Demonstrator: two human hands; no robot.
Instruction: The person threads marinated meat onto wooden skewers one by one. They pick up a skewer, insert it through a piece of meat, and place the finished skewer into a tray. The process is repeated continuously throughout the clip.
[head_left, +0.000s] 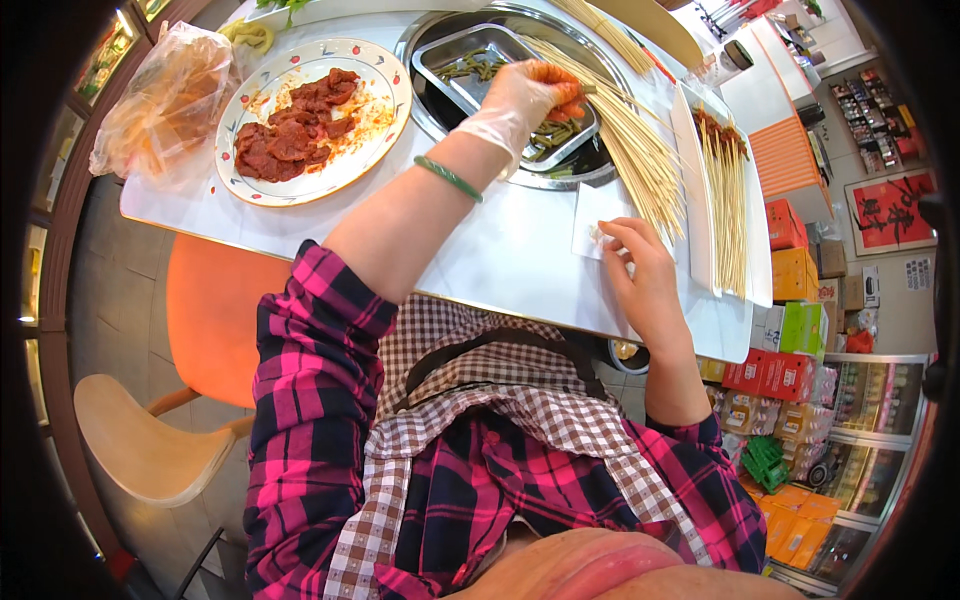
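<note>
My left hand (532, 94), in a clear plastic glove with red-stained fingertips, pinches a small green vegetable piece (588, 89) above a steel tray (437, 51). Cut green pieces (555, 136) lie in the tray, which sits in a round steel basin (411, 39). Loose bamboo skewers (626, 142) lean across the basin's right rim. Bare, with fingers slightly apart, my right hand (637, 259) is beside a white paper (589, 217); nothing held shows. Red marinated meat slices (289, 146) lie on a patterned white plate (375, 161). A white tray (694, 225) contains meat-loaded skewers (726, 202).
A clear plastic bag (169, 101) is left of the plate. More skewers (604, 30) lie beyond the basin. The white table's edge (525, 307) runs before my apron. An orange chair (214, 322) stands at left, with stacked boxes (780, 375) on the right.
</note>
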